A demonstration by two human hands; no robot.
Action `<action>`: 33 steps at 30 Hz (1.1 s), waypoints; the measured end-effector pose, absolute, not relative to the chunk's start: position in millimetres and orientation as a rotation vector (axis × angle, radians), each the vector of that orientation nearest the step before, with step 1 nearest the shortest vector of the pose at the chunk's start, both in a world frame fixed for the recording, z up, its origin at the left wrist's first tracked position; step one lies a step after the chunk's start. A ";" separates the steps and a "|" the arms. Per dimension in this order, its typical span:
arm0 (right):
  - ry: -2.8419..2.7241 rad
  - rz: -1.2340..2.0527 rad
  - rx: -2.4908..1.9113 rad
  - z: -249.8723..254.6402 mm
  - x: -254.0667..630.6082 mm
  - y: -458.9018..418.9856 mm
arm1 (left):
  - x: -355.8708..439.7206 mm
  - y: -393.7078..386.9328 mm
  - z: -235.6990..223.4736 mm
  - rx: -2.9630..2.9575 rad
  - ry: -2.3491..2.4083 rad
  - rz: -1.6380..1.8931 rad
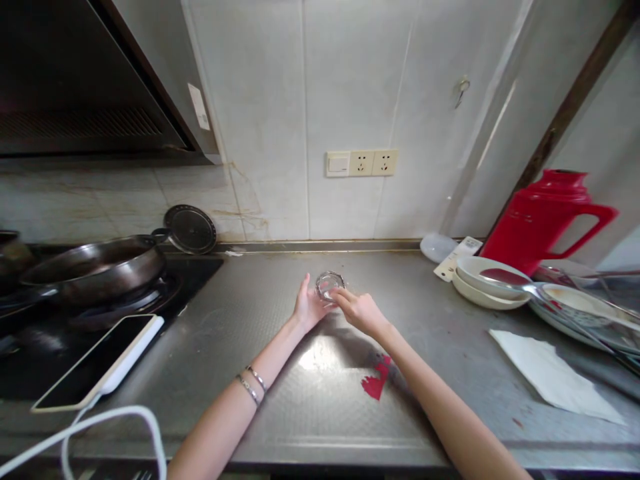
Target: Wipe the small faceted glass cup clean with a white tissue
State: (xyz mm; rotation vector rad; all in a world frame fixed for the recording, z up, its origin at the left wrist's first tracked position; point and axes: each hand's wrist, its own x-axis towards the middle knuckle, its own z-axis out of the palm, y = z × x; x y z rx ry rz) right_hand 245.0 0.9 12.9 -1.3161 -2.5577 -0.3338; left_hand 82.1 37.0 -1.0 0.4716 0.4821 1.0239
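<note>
My right hand point(361, 312) pinches the lower right edge of a small, round, silvery ring-shaped thing point(330, 272) above the metal counter. Its exact kind is too small to make out. My left hand point(311, 308) is open beside and partly beneath it, thumb pointing up and fingers stretched toward the right fingertips. Whether the left fingers touch the ring, I cannot tell. Two silvery bracelets point(253, 385) circle my left wrist. On the counter point(280, 413) below the hands is a ragged red patch point(376, 380), partly covered by my right forearm.
Left, a pan point(105, 267) stands on the black stove, with a phone point(100, 360) and white cable point(120, 410) in front. Right are a red thermos jug point(543, 213), stacked bowls point(475, 297), plates with utensils point(580, 313) and white paper point(550, 373). A range hood point(100, 80) overhangs the stove.
</note>
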 end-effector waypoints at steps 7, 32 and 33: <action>-2.669 -0.343 -1.265 16.6 240.2 -4.4 | 82.7 42.3 -6.4 0.489 0.620 0.991; -2.260 -0.202 -1.378 -10.2 219.8 7.4 | 91.2 33.1 -0.2 0.442 0.465 1.158; -2.331 -0.252 -1.369 -7.0 224.3 7.1 | 88.8 35.0 0.6 0.455 0.484 1.139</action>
